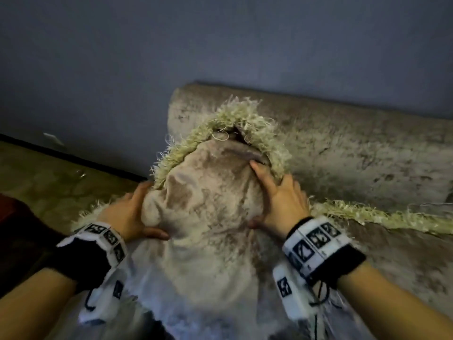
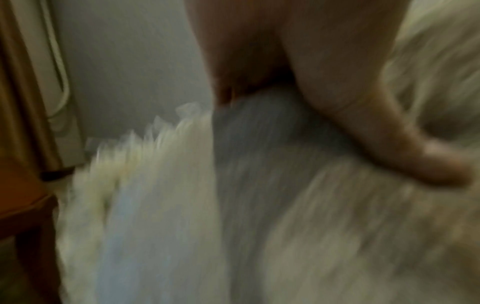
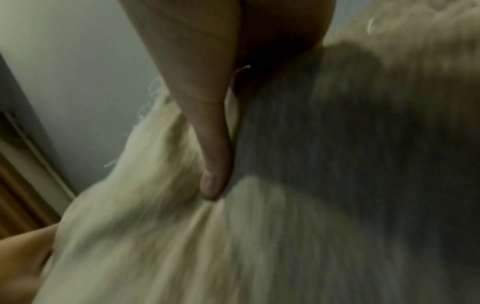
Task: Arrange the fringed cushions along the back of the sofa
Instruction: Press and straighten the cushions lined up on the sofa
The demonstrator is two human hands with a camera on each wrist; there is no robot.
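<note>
A beige plush fringed cushion (image 1: 210, 200) stands upright against the sofa back (image 1: 355, 146), its shaggy fringe (image 1: 245, 116) arching over the top. My left hand (image 1: 137, 212) grips its left side, thumb on the front face. My right hand (image 1: 272, 192) grips the right edge, with fingers over the fringe and the thumb dug into the front. The blurred left wrist view shows my thumb (image 2: 428, 164) on the fabric (image 2: 285, 216). In the right wrist view my thumb (image 3: 213, 164) presses into the cushion (image 3: 168, 236). A second fringed cushion (image 1: 392, 253) lies flat to the right.
A grey-blue wall (image 1: 122, 57) rises behind the sofa's left end. Patterned beige floor (image 1: 49, 177) and a dark skirting lie to the left. A dark reddish piece of furniture (image 1: 14, 212) stands at the far left; it shows as wood (image 2: 23, 195) in the left wrist view.
</note>
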